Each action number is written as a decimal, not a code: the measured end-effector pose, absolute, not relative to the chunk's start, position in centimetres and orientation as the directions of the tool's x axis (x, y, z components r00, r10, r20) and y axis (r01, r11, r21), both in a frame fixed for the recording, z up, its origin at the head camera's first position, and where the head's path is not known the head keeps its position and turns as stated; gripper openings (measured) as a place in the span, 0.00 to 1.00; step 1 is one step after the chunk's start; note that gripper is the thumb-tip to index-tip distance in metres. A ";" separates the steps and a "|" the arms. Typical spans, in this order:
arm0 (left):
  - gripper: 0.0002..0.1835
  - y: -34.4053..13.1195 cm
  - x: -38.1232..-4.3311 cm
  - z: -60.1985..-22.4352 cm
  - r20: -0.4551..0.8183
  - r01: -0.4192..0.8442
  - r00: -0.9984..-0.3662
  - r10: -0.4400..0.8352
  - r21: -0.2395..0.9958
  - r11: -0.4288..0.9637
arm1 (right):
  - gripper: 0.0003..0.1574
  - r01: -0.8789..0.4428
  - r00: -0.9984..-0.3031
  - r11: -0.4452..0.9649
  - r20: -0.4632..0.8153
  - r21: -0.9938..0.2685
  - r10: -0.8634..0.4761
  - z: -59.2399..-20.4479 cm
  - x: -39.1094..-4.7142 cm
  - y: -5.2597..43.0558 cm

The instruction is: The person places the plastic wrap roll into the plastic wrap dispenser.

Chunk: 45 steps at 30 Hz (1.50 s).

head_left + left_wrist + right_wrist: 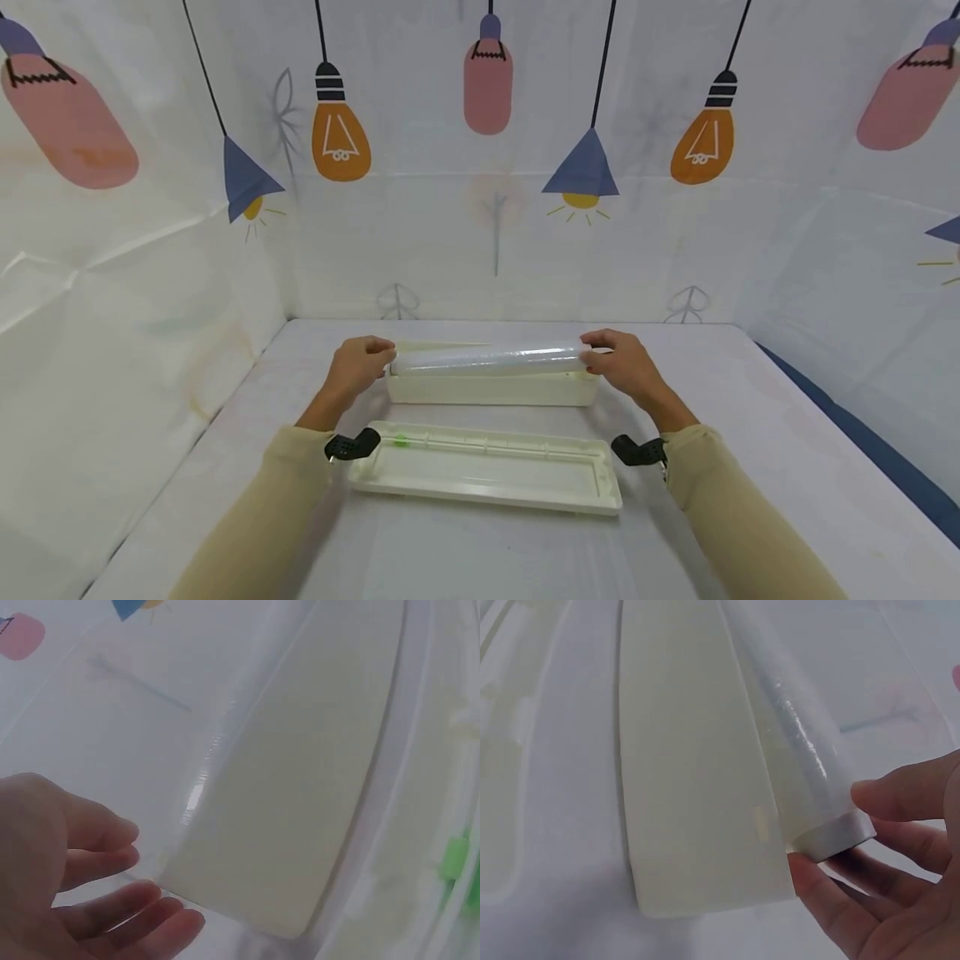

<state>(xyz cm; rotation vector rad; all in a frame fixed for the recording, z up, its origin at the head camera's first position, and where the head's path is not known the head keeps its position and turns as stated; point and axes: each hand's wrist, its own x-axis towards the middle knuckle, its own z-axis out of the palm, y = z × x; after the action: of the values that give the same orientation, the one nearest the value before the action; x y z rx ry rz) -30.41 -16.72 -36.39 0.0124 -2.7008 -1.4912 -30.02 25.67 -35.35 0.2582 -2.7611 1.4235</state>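
In the right hand point(618, 360), one end of the roll point(487, 360) is being pinched above the box point(491, 391); whether the other is being gripped by the left hand point(360, 364) cannot be told. Were the pinch being loosened, the raised end could be dropped askew onto the box. Between the hands, the roll's glossy, whitish length is being slightly tilted.

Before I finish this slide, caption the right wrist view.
Right fingers grip the end of a shiny, translucent cylindrical film roll at the rim of a long cream plastic box.
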 end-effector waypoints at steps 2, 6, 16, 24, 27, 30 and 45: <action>0.21 -16.9 -30.4 -36.8 0.015 0.020 -1.000 0.014 0.846 0.532 | 0.30 -0.159 -0.986 0.577 0.096 -0.801 -0.138 -35.4 -30.1 25.6; 0.22 -16.9 -30.4 -37.0 -0.028 0.009 -0.998 0.058 0.832 0.554 | 0.30 -0.164 -0.984 0.590 0.091 -0.791 -0.152 -35.2 -30.4 25.6; 0.23 -16.8 -30.4 -36.7 -0.039 0.027 -0.994 0.099 0.805 0.593 | 0.28 -0.180 -0.981 0.641 0.090 -0.746 -0.171 -34.3 -30.6 25.6; 0.22 -16.7 -30.5 -36.7 -0.037 0.028 -0.994 0.098 0.807 0.590 | 0.27 -0.215 -0.976 0.685 0.122 -0.696 -0.183 -34.6 -30.8 25.6; 0.22 -16.7 -30.6 -36.8 -0.036 0.031 -0.994 0.102 0.805 0.592 | 0.26 -0.217 -0.975 0.696 0.122 -0.685 -0.185 -34.8 -30.9 25.7; 0.22 -16.8 -30.6 -36.8 -0.033 0.035 -0.994 0.103 0.803 0.595 | 0.26 -0.220 -0.975 0.698 0.124 -0.682 -0.186 -35.1 -31.0 25.8; 0.24 -17.0 -30.5 -37.4 -0.022 0.050 -0.993 0.116 0.811 0.583 | 0.22 -0.201 -0.979 0.599 0.145 -0.775 -0.141 -35.7 -30.9 26.0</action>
<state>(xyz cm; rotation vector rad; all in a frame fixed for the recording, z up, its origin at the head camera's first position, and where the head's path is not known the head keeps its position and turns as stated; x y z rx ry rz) -30.51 -17.03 -37.43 -0.1497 -2.8585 -1.4612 -30.93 26.03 -35.74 0.2944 -2.7469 1.3455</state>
